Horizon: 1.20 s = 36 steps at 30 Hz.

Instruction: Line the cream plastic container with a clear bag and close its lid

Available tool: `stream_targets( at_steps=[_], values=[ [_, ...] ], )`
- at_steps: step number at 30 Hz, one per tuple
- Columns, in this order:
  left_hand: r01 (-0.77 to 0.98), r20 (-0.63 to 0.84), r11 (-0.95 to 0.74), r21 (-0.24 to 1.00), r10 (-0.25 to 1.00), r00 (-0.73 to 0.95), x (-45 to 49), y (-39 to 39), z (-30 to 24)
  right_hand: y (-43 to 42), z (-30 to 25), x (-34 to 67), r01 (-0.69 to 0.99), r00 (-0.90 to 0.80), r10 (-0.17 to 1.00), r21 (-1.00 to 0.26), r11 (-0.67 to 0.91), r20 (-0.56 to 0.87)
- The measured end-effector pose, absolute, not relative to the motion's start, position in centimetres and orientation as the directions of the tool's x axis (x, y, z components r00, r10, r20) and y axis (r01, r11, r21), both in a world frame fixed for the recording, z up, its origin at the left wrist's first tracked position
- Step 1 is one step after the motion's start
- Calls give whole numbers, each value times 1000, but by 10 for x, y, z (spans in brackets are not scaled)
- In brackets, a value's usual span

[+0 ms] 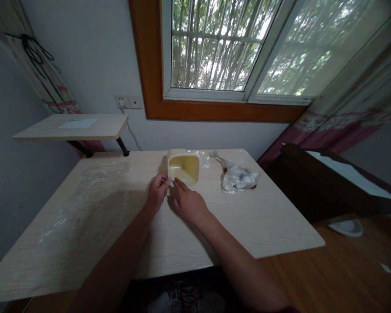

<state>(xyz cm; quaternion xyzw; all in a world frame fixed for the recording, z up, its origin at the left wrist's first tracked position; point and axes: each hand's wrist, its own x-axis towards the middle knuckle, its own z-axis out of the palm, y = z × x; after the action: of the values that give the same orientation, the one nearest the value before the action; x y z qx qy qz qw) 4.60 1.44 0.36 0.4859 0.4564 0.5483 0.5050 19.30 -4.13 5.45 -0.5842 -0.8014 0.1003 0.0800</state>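
Observation:
A cream plastic box [183, 152] lies on the table with its hollow side facing me. Just at its lower left corner, my left hand [157, 193] is closed in a pinch on a small white piece [171, 182], too small to identify. My right hand [191, 204] is beside it, fingers stretched forward to the white piece and the box's lower rim, its thumb apart underneath. Right of the box sits a knotted clear plastic bag [239, 177] with whitish contents I cannot make out.
A flat clear plastic sheet or bag [97, 200] covers the left of the pale wooden table [267, 226]. A small raised shelf [74, 126] stands at the back left. A wall socket [121, 101] with a plugged-in cable and a window are behind. A dark wooden piece of furniture [342, 182] is at right.

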Motion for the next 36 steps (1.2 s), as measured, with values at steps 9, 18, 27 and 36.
stream_targets(
  at_steps=[9, 18, 27, 36],
  values=[
    [-166, 86, -89, 982, 996, -25, 47, 13, 9, -35, 61, 212, 984, -150, 988, -99, 145, -43],
    [-148, 98, -101, 984, 995, -24, 47, 14, 4, -44, 56, 193, 949, -279, 960, -150, 277, 6],
    [-157, 95, -97, 983, 995, -24, 48, 13, 6, -40, 60, 205, 966, -239, 971, -104, 236, -12],
    [-174, 89, -92, 980, 996, -28, 47, 15, 3, -42, 61, 204, 967, -232, 973, -106, 230, -5]
  ],
)
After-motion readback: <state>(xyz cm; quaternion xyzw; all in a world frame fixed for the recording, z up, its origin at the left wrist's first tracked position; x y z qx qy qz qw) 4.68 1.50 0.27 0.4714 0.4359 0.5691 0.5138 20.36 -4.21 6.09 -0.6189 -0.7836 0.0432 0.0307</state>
